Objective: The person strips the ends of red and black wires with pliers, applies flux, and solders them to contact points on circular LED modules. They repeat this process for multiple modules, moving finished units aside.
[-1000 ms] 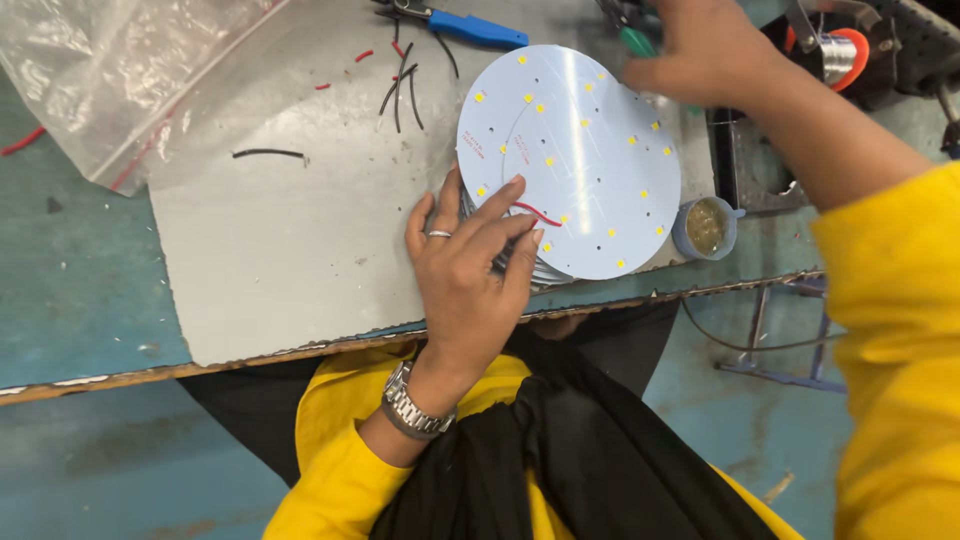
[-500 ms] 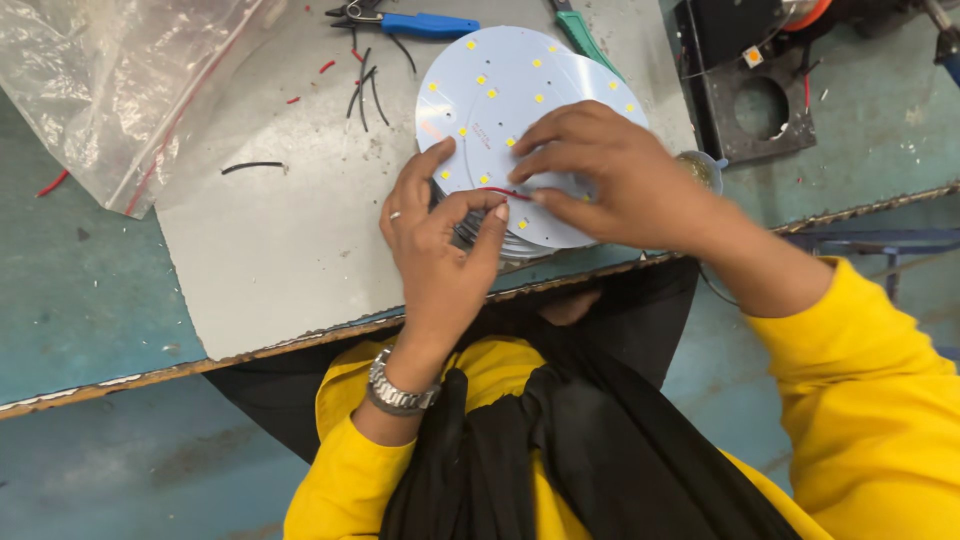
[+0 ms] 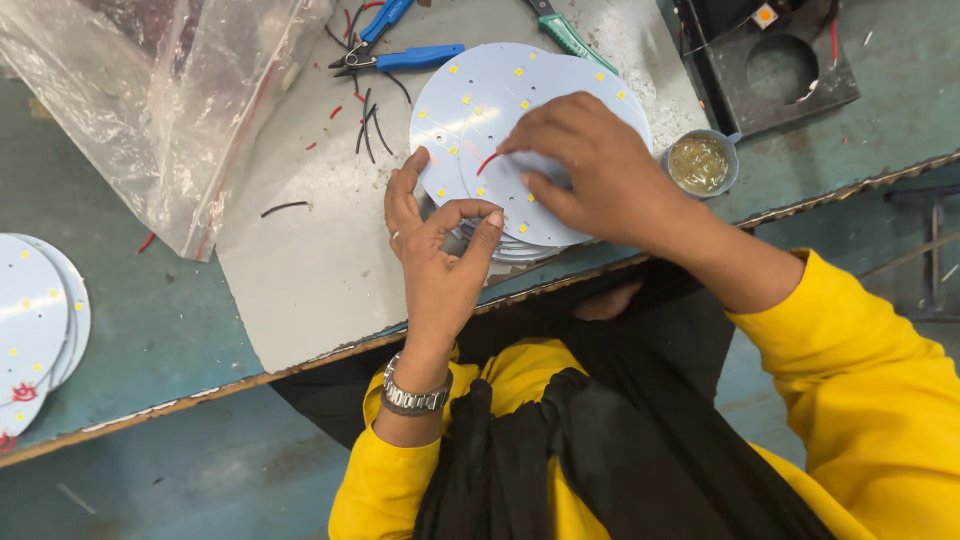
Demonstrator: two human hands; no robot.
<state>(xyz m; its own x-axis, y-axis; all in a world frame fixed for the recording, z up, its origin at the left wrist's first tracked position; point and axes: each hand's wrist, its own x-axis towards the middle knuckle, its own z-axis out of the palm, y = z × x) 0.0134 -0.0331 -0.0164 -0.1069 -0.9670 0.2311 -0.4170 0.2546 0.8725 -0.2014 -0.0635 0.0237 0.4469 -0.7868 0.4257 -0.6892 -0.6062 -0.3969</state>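
Pressing down from above, the right hand (image 3: 585, 170) pinches a short red wire (image 3: 487, 162) against the top round white board dotted with yellow chips (image 3: 480, 110), stacked on the grey mat (image 3: 300, 270) near the bench edge. The left hand (image 3: 440, 250) curls thumb and forefinger around the stack's near rim; blue-handled cutters (image 3: 400, 55) lie beyond, a small flux pot (image 3: 699, 163) just right.

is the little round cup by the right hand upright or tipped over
Upright: the small round cup sits open side up on the table, yellowish contents visible inside.

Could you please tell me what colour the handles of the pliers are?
Blue, on the pliers at the top of the head view.
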